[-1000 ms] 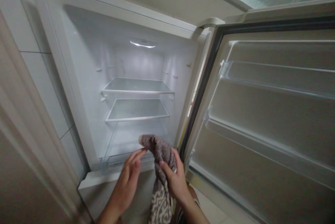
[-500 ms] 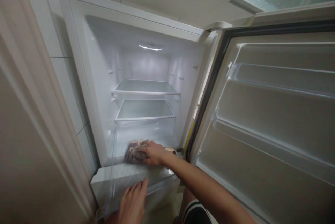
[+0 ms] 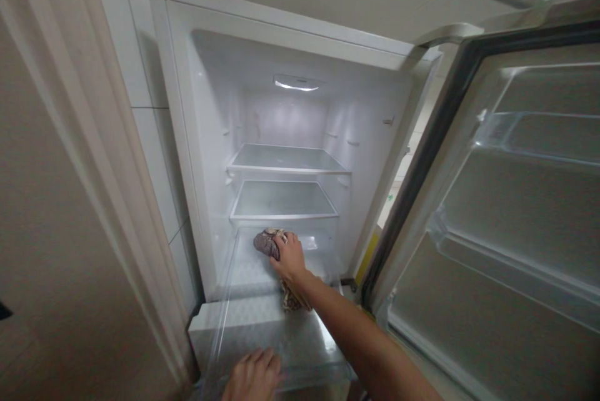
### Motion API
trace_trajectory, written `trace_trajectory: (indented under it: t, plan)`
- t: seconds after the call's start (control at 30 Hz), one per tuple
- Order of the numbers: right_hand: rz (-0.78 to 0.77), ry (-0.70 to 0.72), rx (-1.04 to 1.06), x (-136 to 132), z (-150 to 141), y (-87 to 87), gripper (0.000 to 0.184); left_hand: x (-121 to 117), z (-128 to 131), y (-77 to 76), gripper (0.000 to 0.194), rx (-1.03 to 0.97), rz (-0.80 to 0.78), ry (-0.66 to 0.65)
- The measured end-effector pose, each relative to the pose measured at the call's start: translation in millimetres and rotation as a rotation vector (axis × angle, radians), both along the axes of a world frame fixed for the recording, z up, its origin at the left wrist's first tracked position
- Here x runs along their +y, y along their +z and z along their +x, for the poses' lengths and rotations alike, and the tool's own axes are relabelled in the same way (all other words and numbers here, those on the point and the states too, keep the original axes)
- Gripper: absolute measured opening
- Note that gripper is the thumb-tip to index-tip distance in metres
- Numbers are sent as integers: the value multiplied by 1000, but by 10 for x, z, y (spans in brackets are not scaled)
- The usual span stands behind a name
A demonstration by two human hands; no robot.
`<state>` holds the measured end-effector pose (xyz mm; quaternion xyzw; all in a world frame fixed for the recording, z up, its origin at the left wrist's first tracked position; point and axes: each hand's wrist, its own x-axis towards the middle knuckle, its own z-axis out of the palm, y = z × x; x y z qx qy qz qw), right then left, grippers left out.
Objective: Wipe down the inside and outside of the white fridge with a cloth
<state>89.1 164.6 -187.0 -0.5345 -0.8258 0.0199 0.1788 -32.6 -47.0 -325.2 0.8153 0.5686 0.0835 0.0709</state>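
My right hand (image 3: 289,257) is closed on a bunched brown-and-cream patterned cloth (image 3: 267,243), pressed down inside the clear drawer (image 3: 225,301) at the bottom of the fridge. A loose part of patterned cloth hangs below the wrist, partly hidden by the forearm; I cannot tell whether it is the same piece. At the drawer's front edge, my left hand (image 3: 255,377) has its fingers bent over the rim. The drawer is pulled out toward me.
Two glass shelves (image 3: 285,198) sit above the drawer, under a lit lamp (image 3: 296,83). To the right the fridge door (image 3: 525,201) stands open, with clear racks on its inner side. A door frame (image 3: 100,188) and white wall tiles (image 3: 147,138) border the left.
My right hand has pushed the cloth deeper toward the back of the drawer. My left hand stays by the drawer's front edge. The view has shifted left.
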Motion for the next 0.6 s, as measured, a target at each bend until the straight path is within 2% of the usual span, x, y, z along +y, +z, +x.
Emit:
trace_trajectory:
  t: [0.1, 0.17, 0.27, 0.37, 0.47, 0.53, 0.57, 0.6]
  plan:
    - [-34, 130, 42, 14, -447, -66, 69, 53, 45, 172, 37, -1, -148, -23]
    - [-63, 213, 28, -51, -658, -132, 65, 83, 57, 216, 40, 8, -191, -11]
    - [-72, 377, -43, -237, -711, -285, 56, 109, 71, 210, 40, 8, -151, -3]
    - [-70, 694, -131, -450, -485, -445, 44, 112, 71, 133, 39, 10, -17, 30]
    - [-103, 920, -194, -527, -113, -452, 27, 100, 34, -6, 37, 16, 158, 87]
    - [-175, 934, -238, -460, 171, -338, 30, 92, 1, -79, 35, 24, 242, 98]
    - [-213, 867, -245, -397, 315, -258, 35, 92, -12, -93, 35, 28, 266, 98]
    - [-232, 734, -231, -320, 455, -173, 40, 94, -20, -88, 35, 32, 279, 98]
